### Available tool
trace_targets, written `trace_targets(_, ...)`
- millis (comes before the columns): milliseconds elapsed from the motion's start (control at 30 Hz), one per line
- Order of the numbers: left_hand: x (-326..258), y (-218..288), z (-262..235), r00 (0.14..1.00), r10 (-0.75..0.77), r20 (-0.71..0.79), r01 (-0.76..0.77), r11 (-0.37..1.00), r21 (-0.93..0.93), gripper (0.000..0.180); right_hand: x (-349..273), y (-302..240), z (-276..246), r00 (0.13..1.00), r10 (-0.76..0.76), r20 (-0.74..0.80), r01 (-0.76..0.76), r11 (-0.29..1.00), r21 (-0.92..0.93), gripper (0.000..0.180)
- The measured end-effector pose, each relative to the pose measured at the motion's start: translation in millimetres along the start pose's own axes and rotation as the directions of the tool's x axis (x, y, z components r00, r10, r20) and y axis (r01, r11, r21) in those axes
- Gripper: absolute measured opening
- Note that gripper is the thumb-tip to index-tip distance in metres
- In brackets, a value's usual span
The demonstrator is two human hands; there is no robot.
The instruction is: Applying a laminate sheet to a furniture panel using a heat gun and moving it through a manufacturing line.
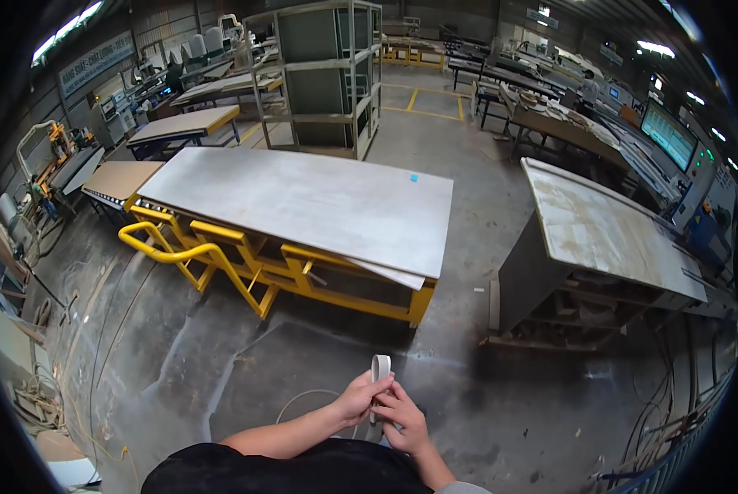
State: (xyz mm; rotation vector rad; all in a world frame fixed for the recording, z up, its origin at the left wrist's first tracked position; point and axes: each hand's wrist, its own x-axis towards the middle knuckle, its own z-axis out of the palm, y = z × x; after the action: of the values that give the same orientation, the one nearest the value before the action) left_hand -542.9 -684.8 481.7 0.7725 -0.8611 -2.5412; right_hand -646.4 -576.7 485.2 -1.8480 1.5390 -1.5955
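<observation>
In front of my body, both hands meet around a white looped strip (381, 365), perhaps a band or tape; its exact kind is unclear. Its rounded loop rises above my fingers, and a lower part shows between my hands. My left hand (358, 398) pinches the strip from the left, thumb along its side. My right hand (402, 418) is closed on it from the right, its fingers curled against the strip just below the left fingertips.
Ahead stands a yellow-framed cart (319, 288) with a yellow push handle (171, 257), bearing a large pale panel (303, 202) with a small blue sticker. At right is a dark workbench (599, 222) with a worn top. A metal rack (356, 90) rises behind the cart. Hoses lie on the floor at left.
</observation>
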Motion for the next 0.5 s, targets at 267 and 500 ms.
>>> trace_targets(267, 130, 19, 95, 0.971, 0.225, 0.081, -0.238, 0.932, 0.273, 0.043, 54, 90, -100, 0.798, 0.58, -0.162, -0.42, 0.729, 0.54, 0.046)
trace_targets(500, 188, 40, 106, 0.972, 0.229, 0.049, -0.232, 0.919, 0.318, 0.044, 115, 151, -132, 0.8, 0.581, 0.15, -0.587, 0.703, 0.402, 0.022)
